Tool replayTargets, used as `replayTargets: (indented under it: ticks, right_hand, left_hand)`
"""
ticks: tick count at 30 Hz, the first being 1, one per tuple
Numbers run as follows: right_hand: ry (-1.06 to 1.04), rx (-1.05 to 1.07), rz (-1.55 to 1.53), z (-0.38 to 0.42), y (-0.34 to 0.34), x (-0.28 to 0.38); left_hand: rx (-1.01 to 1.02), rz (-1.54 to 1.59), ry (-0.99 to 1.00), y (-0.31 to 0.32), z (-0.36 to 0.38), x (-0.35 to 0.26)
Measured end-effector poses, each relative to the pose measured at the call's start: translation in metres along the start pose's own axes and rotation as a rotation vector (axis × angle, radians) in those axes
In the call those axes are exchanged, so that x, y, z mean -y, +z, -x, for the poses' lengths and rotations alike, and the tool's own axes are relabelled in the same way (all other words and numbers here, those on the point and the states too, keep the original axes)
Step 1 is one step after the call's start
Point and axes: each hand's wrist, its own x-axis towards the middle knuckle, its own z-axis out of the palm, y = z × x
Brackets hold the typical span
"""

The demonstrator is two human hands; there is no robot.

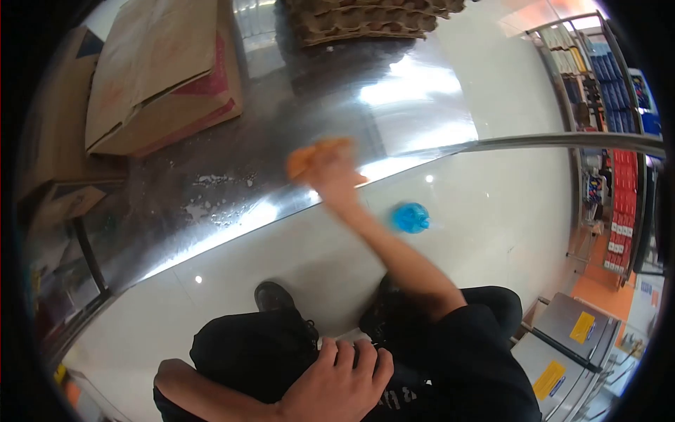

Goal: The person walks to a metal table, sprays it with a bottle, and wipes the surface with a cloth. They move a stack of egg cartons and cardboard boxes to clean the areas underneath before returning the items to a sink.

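head view: orange cloth [302, 163] is held under right hand [333, 177], apparently for table [271, 144] contact, fingers too blurred to tell; left hand's [336, 385] fingers are loosely spread.

Shiny metal table [316, 91] bore cardboard boxes [158, 67] at left, stacked egg trays [362, 21] far side, wet patches [200, 209] near front edge.

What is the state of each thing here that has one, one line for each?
Metal table: wet near its front edge
Cardboard box: top flaps down
Egg trays: stacked
Orange cloth: bunched in right hand
Blue container: on the floor
Left hand: palm down
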Motion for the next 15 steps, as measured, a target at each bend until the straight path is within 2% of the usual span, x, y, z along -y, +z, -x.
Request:
replayTargets:
  ticks: [1, 2, 3, 4, 6, 9, 11, 12, 14, 15]
  right_hand:
    - [0.120, -0.122, -0.022, -0.004, -0.001, -0.048]
    - [0.263, -0.107, -0.150, -0.013, -0.019, -0.093]
    - [0.431, -0.079, -0.136, -0.029, -0.043, -0.130]
    - [0.597, -0.104, 0.078, -0.028, -0.047, -0.165]
    - [0.683, -0.154, 0.414, -0.026, -0.046, -0.206]
    - [0.581, -0.212, 0.313, -0.032, -0.036, -0.190]
    - [0.457, -0.118, 0.024, -0.044, -0.043, -0.127]
    - [0.315, -0.129, -0.152, -0.036, -0.035, -0.095]
    - [0.073, 0.022, -0.156, -0.002, -0.024, -0.023]
    - [0.091, 0.128, -0.375, 0.004, -0.043, 0.014]
  left_hand:
    - [0.027, 0.015, -0.002, 0.000, -0.001, 0.001]
    - [0.054, 0.027, -0.001, 0.000, -0.003, 0.002]
    - [0.080, 0.041, 0.002, 0.000, -0.004, 0.004]
    - [0.121, 0.031, -0.025, -0.008, -0.006, 0.006]
    - [0.201, 0.022, -0.069, -0.028, -0.011, 0.007]
    - [0.158, 0.022, -0.044, -0.026, -0.010, 0.010]
    - [0.125, 0.063, -0.007, -0.005, -0.006, 0.011]
    - [0.110, 0.088, 0.015, 0.002, -0.005, 0.011]
    - [0.078, 0.073, 0.033, 0.000, -0.008, 0.013]
    - [0.057, 0.055, 0.039, -0.001, -0.010, 0.016]
